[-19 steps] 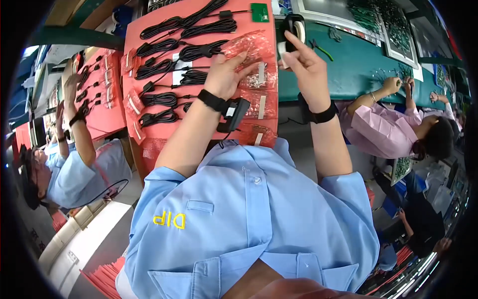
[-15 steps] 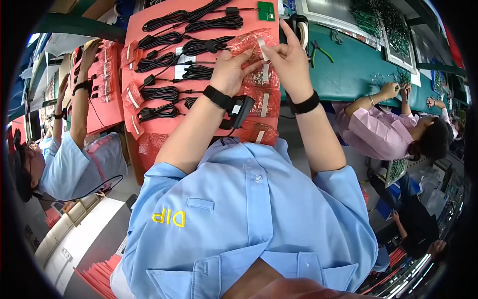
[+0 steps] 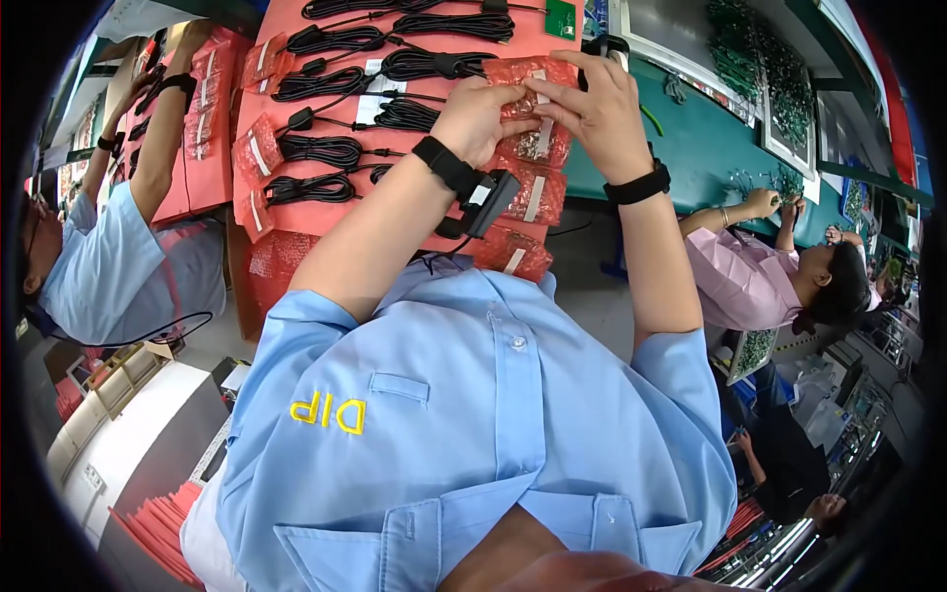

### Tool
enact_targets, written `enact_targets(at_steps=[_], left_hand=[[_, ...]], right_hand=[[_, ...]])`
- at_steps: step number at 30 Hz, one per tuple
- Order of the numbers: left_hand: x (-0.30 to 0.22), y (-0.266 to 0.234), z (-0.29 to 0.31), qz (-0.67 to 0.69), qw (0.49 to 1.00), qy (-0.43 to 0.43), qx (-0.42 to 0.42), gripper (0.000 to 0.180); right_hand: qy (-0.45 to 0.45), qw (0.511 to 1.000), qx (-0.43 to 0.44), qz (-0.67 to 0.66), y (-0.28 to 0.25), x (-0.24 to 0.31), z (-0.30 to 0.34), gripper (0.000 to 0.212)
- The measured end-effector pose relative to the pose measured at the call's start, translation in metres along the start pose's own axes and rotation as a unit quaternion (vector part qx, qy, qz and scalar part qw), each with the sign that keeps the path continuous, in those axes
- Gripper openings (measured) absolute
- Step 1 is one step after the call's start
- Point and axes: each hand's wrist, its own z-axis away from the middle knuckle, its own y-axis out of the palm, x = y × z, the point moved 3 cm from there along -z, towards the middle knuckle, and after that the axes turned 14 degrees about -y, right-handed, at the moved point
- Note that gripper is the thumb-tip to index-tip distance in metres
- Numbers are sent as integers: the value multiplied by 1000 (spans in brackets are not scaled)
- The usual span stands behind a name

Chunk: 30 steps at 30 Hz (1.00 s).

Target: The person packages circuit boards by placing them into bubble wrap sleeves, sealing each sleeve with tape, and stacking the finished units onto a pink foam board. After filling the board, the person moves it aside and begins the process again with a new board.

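My left hand [image 3: 477,120] is closed on the left edge of a red bubble-wrap packet [image 3: 506,71], thumb on top. Over the packet's right side, my right hand [image 3: 602,116] has its thumb and fingertips together on a white tape strip [image 3: 540,77]. What lies inside the wrap cannot be made out. Just below is another red packet [image 3: 550,148] with a tape strip, partly behind my fingers. Bundled black cables [image 3: 419,65] lie left of my hands on the pink mat [image 3: 258,111]. A black power adapter [image 3: 491,204] sits beside my left wrist.
More taped red packets [image 3: 536,193] line the mat's right edge, others its left [image 3: 258,148]. A green circuit board [image 3: 559,20] lies at the far edge. Green-handled pliers [image 3: 651,120] rest on the green bench [image 3: 691,148]. Co-workers sit left [image 3: 138,257] and right [image 3: 740,261].
The tape strip, earlier pinched and partly raised in my right hand, now lies against the packet. My right-hand fingers have come down over it. The whole view has shifted slightly.
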Motion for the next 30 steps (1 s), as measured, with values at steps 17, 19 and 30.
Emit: enact_targets(at_steps=[17, 19, 30], left_hand=[[1, -6, -13, -278, 947, 52, -154, 31], [-22, -7, 50, -303, 950, 23, -76, 45], [-34, -354, 337, 130, 700, 505, -488, 21]], right_hand=[[64, 949, 236, -197, 25, -21, -24, 60], [94, 944, 240, -207, 37, -35, -12, 62], [248, 944, 117, -185, 17, 4, 20, 60]])
